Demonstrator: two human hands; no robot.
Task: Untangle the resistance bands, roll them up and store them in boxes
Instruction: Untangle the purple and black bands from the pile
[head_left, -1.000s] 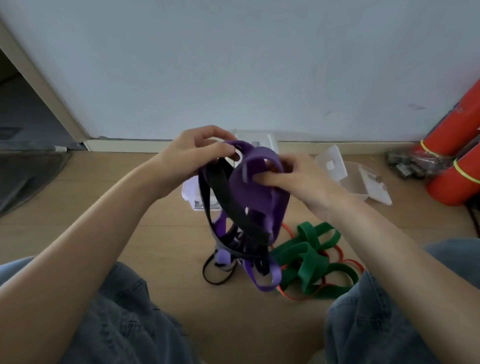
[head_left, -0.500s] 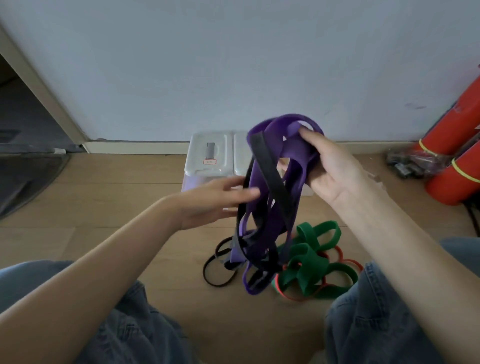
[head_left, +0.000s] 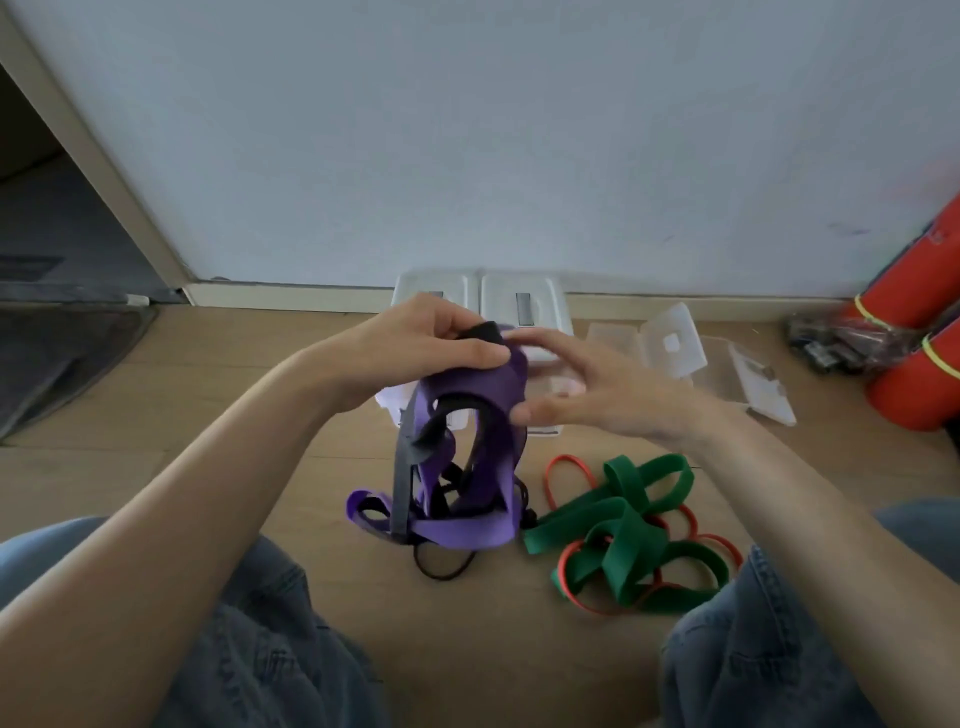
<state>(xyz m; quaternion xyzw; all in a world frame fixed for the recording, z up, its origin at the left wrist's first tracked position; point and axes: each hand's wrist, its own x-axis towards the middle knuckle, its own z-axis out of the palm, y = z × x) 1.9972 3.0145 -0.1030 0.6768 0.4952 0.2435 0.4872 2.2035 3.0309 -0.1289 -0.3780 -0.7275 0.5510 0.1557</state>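
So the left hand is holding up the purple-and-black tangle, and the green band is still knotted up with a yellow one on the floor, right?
Not quite: the green band is knotted with a red band, not a yellow one, as the head view shows. The rest stands: the left hand grips the purple-and-black tangle at its top, and the green and red pair lies on the floor.

There was only one view, from a wide-angle camera on the person's head. It looked forward and down, close over the left hand (head_left: 415, 353) and right hand (head_left: 587, 384), toward the wall (head_left: 519, 130) beyond them.
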